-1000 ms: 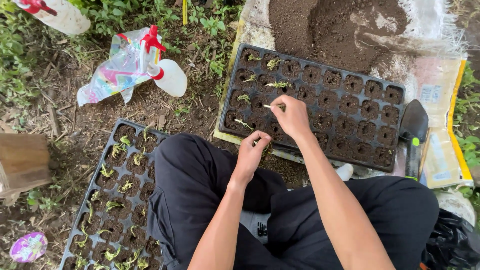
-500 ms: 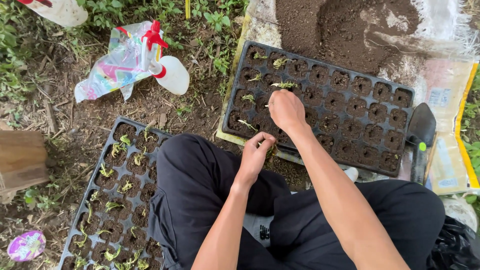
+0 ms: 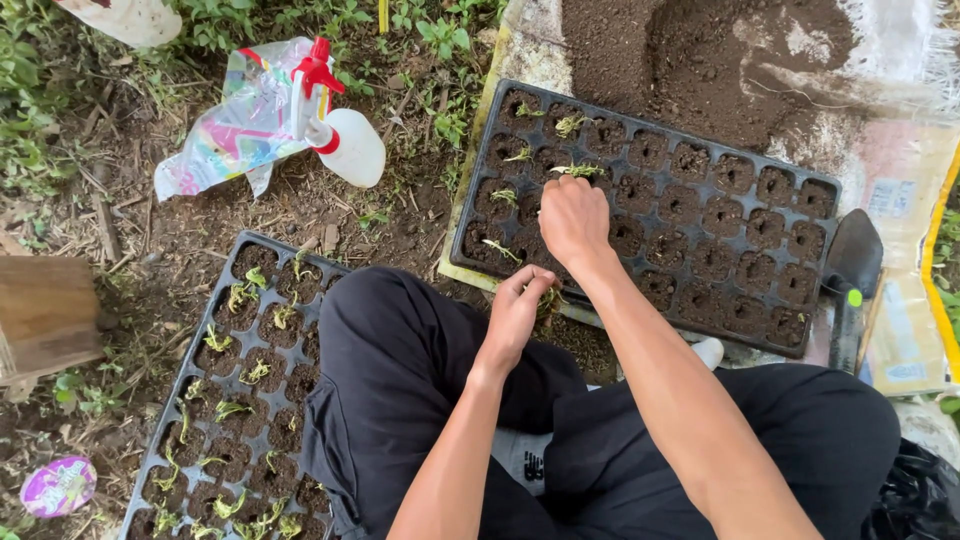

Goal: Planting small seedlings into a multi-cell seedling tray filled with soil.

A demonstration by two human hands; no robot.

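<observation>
I sit in black trousers over a black seed tray (image 3: 700, 143) filled with dark soil; a few cells at its left end hold small limp seedlings (image 3: 575, 170). My right hand (image 3: 572, 220) is turned fingers-down over a cell in the tray's left part, pinching a thin pale stick whose tip shows at its left. My left hand (image 3: 515, 308) hovers at the tray's near edge, fingers closed on a small bunch of green seedlings (image 3: 548, 299).
A second black tray (image 3: 193, 350) full of seedlings lies by my left knee. A white spray bottle with a red nozzle (image 3: 350, 145) and a colourful plastic bag (image 3: 235, 125) lie on the ground. A soil heap (image 3: 700, 50) lies behind the tray, and a trowel (image 3: 852, 260) to its right.
My right hand has tipped over and pushed its fingertips down into the cell. My left hand stays at the tray's near edge with the seedlings.
</observation>
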